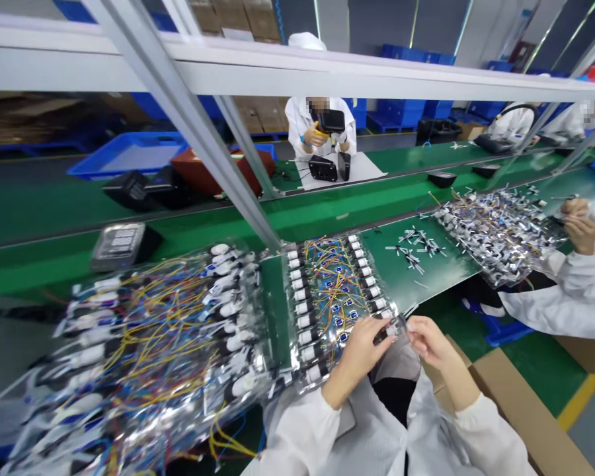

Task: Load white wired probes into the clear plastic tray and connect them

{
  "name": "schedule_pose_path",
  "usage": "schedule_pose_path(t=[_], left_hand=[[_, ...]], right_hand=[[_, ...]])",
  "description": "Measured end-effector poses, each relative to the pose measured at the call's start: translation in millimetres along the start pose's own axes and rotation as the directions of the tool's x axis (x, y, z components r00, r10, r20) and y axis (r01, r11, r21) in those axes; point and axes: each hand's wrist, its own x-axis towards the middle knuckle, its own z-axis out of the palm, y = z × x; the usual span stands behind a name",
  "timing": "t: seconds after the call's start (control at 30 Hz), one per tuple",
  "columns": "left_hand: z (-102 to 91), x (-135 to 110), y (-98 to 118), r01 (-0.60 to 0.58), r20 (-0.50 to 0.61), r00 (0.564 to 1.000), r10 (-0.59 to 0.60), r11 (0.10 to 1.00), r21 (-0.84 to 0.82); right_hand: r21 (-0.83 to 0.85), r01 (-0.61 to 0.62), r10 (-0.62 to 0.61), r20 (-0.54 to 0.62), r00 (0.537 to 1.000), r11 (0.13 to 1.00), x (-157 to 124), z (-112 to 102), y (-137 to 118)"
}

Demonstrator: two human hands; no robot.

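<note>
My left hand (361, 350) and my right hand (429, 340) meet at the near right corner of a clear plastic sheet (334, 291) laid on the green bench. The sheet carries rows of small white cylindrical parts with blue, yellow and red wires. Both hands pinch one small part (393, 328) at the sheet's corner, fingers curled. A much larger, blurred pile of the same wired parts (149, 350) lies to the left.
Loose small parts (416, 248) lie on the green bench to the right. A co-worker's hands (580, 225) work at another wired pile (496, 228). A cardboard box (520, 403) stands by my right arm. Across the conveyor (327, 205) sits another person (320, 125) with black devices.
</note>
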Motion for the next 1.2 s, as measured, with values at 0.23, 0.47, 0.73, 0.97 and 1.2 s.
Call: schedule_pose_path(t=[0.23, 0.47, 0.73, 0.97, 1.2], left_hand=[[4.5, 0, 9, 0.079, -0.060, 0.994, -0.094, 0.973, -0.216], [0.5, 1, 24, 0.153, 0.112, 0.986, -0.127, 0.951, -0.269], [-10.7, 12, 3, -0.137, 0.380, 0.925, 0.019, 0.948, 0.287], [-4.8, 14, 5, -0.165, 0.382, 0.924, 0.014, 0.916, 0.365], [-6.5, 14, -8, 0.035, 0.272, 0.959, -0.084, 0.983, 0.181]], right_hand=[[0.089, 0.072, -0.072, -0.002, 0.997, 0.993, -11, 14, 16], [-0.250, 0.383, -0.385, 0.043, 0.922, 0.889, -5, 15, 23], [-0.384, 0.350, -0.421, -0.117, 0.899, 0.854, -6, 0, 11], [-0.380, 0.350, -0.419, -0.117, 0.900, 0.857, 4, 0, 19], [-0.668, 0.377, -0.552, -0.060, 0.832, 0.641, 15, 8, 21]])
